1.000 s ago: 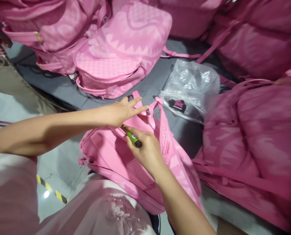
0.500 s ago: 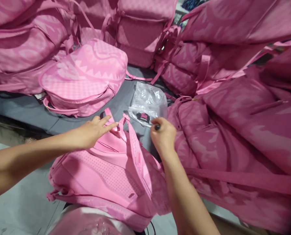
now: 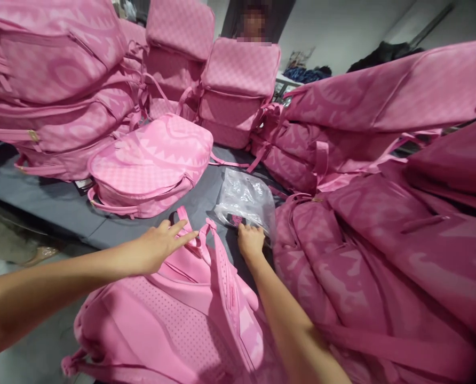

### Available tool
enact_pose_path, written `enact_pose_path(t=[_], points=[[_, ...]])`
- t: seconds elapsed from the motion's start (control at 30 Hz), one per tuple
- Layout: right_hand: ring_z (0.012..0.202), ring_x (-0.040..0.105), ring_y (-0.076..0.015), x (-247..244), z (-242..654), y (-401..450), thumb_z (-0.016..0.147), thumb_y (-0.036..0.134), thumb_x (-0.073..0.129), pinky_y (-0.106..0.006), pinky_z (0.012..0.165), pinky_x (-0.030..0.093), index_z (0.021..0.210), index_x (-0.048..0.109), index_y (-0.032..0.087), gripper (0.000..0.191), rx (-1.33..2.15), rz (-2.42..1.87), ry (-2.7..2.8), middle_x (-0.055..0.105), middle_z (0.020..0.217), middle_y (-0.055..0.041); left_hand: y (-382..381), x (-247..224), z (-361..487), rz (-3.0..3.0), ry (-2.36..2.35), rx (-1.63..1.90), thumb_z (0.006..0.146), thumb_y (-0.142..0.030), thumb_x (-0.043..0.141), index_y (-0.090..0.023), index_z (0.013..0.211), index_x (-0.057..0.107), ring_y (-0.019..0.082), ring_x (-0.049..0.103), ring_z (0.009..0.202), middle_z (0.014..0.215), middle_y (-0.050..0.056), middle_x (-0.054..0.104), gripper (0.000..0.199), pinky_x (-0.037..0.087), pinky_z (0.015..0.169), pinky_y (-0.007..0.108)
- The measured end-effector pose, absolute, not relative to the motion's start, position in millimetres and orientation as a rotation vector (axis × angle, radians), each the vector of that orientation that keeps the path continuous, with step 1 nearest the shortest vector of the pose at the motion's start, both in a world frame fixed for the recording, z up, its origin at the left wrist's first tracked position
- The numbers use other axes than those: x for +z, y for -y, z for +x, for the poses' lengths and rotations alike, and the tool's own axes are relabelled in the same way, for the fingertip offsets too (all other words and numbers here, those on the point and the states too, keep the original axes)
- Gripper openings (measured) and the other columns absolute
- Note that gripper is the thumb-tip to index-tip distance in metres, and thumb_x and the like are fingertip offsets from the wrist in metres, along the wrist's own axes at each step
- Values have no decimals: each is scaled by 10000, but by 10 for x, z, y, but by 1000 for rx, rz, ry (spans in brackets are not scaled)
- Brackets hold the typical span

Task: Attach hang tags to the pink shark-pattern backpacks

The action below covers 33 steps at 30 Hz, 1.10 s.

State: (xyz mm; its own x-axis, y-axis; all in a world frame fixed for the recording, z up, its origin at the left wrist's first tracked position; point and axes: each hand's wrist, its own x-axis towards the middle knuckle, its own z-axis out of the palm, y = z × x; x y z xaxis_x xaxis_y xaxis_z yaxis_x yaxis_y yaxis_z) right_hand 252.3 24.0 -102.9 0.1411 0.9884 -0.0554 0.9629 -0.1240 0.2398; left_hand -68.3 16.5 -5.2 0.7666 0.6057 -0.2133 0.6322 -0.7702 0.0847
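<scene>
Lying back-panel up at the near side of the table is a pink backpack [image 3: 174, 314], right in front of the person, its lower part cut off by the frame. Long axis runs on a diagonal, upper L to lower R; perforated panel follows the same line. Can't tell for sure which end is the top. One shoulder strap [image 3: 230, 288] runs down its R side.

L hand [image 3: 161, 248] is palm-down at the far end of the pack, index + middle fingers stretched out over a pink strap tab [image 3: 182, 213]; thumb's hidden, so can't tell if it pinches anything. Prob. there to steady the pack, w/ the panel turned up so it faces the person.

R hand [image 3: 251, 240] is out past the pack, fingers curled down at the near edge of a clear plastic bag [image 3: 248, 192], next to a dark label w/ pink print [image 3: 237, 219]. Can't tell what, if anything, is in its grip. Plastic bag prob. sits there b/c it's an easy reach.

Further out: a 2nd backpack [image 3: 150, 165] lies front-up on the grey table [image 3: 121, 232], beyond the L hand. Then stacked packs [image 3: 57, 69] at L, upright packs [image 3: 242, 66] at back, a big pile [image 3: 342, 256] at R, prob. grouped round the sides to leave working room.
</scene>
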Motion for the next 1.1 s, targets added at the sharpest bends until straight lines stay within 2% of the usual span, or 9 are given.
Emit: enact_pose_path(t=[0.23, 0.37, 0.47, 0.57, 0.67, 0.8, 0.9, 0.97, 1.1], points=[[973, 709, -262, -817, 2635, -244, 889, 201, 505, -327, 807, 503, 1142, 728, 202, 338, -111, 2333, -1894, 754, 1029, -138, -110, 154, -635, 2737, -1021, -419, 682, 80, 525, -376, 1569, 113, 350, 481, 1260, 1649, 131, 144, 1079, 526, 853, 391], [1016, 704, -252, -548, 2411, 139, 880, 181, 462, -358, 879, 537, 1129, 727, 177, 364, 54, 2766, -2231, 748, 1093, -118, -135, 117, -683, 2739, -990, -354, 707, 71, 536, -366, 1566, 143, 331, 485, 1275, 1650, 127, 145, 1041, 499, 935, 421], [1145, 649, -244, -257, 2058, 571, 880, 175, 466, -432, 1006, 504, 1096, 727, 209, 340, 288, 2539, -2944, 708, 1213, -91, -136, 93, -727, 2654, -971, -107, 775, -39, 606, -325, 1532, 294, 349, 390, 1387, 1633, 131, 210, 867, 424, 1049, 513], [1276, 558, -257, -4, 1715, 917, 876, 146, 520, -481, 1039, 486, 1123, 719, 290, 349, 372, 2090, -3371, 620, 1367, -54, -26, 176, -728, 2397, -1003, 494, 882, -246, 609, -201, 1382, 532, 315, 378, 1415, 1523, 162, 428, 508, 338, 1132, 530], [1269, 565, -258, 95, 1492, 1095, 899, 106, 516, -483, 1001, 511, 1181, 695, 326, 399, 405, 1912, -3566, 598, 1394, -56, 204, 280, -690, 1903, -847, 792, 893, -342, 608, -141, 1321, 552, 225, 651, 1083, 1164, 143, 693, 476, 503, 961, 407], [1230, 602, -262, 109, 1342, 1192, 912, 121, 539, -458, 943, 544, 1293, 625, 338, 446, 263, 1834, -3621, 558, 1436, -84, 495, 297, -677, 1434, -599, 567, 790, -295, 697, -123, 1006, 629, 124, 643, 639, 724, 12, 670, 284, 516, 632, 246], [1094, 680, -249, 173, 1278, 1264, 914, 195, 582, -395, 835, 587, 1378, 553, 291, 474, -37, 2336, -3414, 557, 1426, -136, 613, 290, -745, 1539, -808, 836, 773, -217, 701, -139, 701, 580, 73, 557, 591, 643, -29, 587, 161, 436, 576, 187], [984, 712, -224, 238, 1241, 1307, 914, 230, 600, -349, 782, 591, 1311, 607, 251, 398, -407, 2529, -3272, 656, 1290, -130, 661, 287, -806, 1691, -904, 997, 788, -174, 687, -143, 693, 612, 68, 543, 618, 654, -30, 604, 125, 415, 584, 178], [838, 714, -183, 321, 1157, 1338, 923, 214, 581, -285, 723, 560, 971, 716, 208, 143, -867, 2147, -3312, 751, 931, -70, 733, 226, -884, 1857, -775, 1041, 825, -78, 601, -152, 825, 702, 84, 627, 685, 749, -4, 709, 125, 461, 628, 176]])
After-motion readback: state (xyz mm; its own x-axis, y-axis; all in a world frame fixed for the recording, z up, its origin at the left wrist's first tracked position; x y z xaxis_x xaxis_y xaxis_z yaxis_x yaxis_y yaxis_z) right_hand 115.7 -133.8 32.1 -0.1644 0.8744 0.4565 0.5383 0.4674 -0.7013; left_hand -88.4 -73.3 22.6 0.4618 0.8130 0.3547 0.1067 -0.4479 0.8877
